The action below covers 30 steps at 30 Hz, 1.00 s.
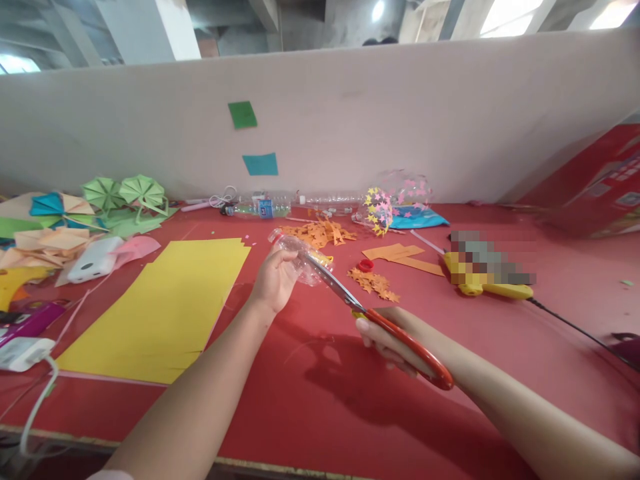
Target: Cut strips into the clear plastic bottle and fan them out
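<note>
My left hand point(274, 277) is closed round a clear plastic bottle point(296, 253), held above the red table point(320, 400). My right hand point(387, 340) grips the orange-red handles of a pair of scissors point(370, 313). The scissor blades point up and left and reach the bottle at its middle. Just beyond the blades lie a small red bottle cap point(366, 265) and a heap of orange paper stars point(374, 283).
A large yellow sheet point(165, 307) lies left. Folded paper fans point(120, 197), a white power bank point(95, 260) and more paper crowd the far left. Bottles point(260, 207), orange scraps point(320, 233), a star-covered bottle point(395, 200) and a yellow glue gun point(493, 287) with cord sit behind. A grey partition backs the table.
</note>
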Motion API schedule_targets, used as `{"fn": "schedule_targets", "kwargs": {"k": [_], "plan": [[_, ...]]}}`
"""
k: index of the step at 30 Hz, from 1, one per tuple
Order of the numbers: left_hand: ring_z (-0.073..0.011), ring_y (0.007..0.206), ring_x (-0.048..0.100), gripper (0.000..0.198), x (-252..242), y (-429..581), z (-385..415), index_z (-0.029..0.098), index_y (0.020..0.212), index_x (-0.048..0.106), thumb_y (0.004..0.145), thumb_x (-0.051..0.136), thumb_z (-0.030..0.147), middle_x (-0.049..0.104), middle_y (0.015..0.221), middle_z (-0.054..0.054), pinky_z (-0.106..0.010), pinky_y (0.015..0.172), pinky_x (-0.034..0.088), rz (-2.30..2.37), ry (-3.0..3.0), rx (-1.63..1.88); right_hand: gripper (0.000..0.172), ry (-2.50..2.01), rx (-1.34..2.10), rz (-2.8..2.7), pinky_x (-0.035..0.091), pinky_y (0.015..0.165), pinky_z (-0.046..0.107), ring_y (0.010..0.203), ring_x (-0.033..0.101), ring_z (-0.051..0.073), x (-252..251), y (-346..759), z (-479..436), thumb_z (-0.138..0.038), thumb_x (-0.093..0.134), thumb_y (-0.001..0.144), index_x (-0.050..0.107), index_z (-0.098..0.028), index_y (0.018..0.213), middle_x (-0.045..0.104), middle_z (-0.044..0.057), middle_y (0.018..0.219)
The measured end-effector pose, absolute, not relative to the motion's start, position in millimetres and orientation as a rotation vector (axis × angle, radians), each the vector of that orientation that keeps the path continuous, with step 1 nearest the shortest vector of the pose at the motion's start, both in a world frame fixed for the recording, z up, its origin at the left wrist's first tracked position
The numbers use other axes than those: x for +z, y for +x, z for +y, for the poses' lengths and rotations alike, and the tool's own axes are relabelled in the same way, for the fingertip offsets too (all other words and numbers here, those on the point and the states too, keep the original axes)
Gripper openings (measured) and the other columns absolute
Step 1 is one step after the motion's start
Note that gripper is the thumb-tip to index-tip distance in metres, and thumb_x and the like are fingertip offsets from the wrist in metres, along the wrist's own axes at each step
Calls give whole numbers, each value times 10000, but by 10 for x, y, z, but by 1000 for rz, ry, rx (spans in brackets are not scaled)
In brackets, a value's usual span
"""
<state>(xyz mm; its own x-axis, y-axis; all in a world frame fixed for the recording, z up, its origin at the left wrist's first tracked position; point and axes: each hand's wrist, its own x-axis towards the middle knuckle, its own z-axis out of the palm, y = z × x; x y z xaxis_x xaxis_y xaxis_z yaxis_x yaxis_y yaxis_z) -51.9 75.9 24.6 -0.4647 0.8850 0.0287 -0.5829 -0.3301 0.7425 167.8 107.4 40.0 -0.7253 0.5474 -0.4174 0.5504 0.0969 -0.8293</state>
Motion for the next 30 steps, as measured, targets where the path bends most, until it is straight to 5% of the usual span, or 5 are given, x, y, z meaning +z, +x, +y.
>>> {"fn": "schedule_targets", "kwargs": {"k": [30], "plan": [[-100,719,580,254,233,-425,767,200,847,566,641,711,168,618,784,37,-248,701,420,925,636,1932,518,1142,-1786,2400,427,487,230,350,376,68,333,1685,1085,-700,485,801,480,-200,669,347,-105,392]]}}
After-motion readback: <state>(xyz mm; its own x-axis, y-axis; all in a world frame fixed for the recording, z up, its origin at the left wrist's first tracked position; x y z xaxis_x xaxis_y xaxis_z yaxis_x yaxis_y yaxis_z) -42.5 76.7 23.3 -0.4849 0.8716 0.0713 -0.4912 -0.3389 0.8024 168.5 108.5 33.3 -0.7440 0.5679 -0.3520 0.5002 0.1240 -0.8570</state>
